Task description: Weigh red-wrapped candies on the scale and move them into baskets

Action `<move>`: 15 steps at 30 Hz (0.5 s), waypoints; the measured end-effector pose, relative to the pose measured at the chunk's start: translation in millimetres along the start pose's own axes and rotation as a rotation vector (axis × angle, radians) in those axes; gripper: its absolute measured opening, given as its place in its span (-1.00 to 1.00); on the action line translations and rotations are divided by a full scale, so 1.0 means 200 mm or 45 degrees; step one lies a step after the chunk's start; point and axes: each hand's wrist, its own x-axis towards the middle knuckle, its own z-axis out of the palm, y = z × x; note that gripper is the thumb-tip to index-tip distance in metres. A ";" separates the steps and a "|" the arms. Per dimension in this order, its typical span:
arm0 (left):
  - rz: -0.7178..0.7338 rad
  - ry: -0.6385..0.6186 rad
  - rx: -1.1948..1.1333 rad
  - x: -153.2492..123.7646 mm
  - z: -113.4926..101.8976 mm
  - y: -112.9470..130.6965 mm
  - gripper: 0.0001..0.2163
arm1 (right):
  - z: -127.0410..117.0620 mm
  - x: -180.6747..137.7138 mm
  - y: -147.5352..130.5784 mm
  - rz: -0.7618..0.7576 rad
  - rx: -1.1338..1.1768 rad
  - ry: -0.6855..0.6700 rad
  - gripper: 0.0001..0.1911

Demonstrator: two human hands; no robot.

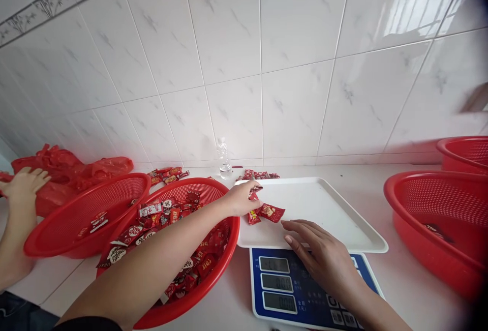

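Note:
My left hand [242, 199] is at the left edge of the white tray [328, 204], its fingers closed around small red snack packets [254, 197]. Just below and right of those fingers, another red packet [272, 212] rests on the tray. My right hand [320, 249] hovers by the tray's front edge, fingers stretched out and holding nothing. Beneath the tray sits a blue digital scale [312, 295] with three displays, partly covered by my right hand. My left forearm passes over a red basket [229, 239] heaped with red snack packets [160, 224].
Another red basket [87, 249] with a few packets stands left, near red plastic bags [68, 168] and another person's hand [26, 186]. A clear bottle [224, 158] and loose packets [261, 175] are by the tiled wall. More red baskets [430, 249] stand right.

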 end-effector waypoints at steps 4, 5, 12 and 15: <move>0.074 -0.075 -0.004 -0.01 0.02 -0.05 -0.67 | 0.00 0.00 0.00 -0.039 -0.021 0.024 -0.73; 0.100 -0.102 -0.002 -0.01 0.02 -0.06 -0.68 | 0.00 0.00 0.00 -0.054 -0.035 0.030 -0.73; 0.030 -0.022 -0.078 -0.07 -0.03 -0.08 -0.65 | 0.01 -0.01 0.01 -0.102 -0.084 -0.028 -0.75; -0.061 0.196 -0.038 -0.09 -0.07 -0.15 -0.72 | 0.00 0.00 0.00 -0.105 -0.005 -0.050 -0.76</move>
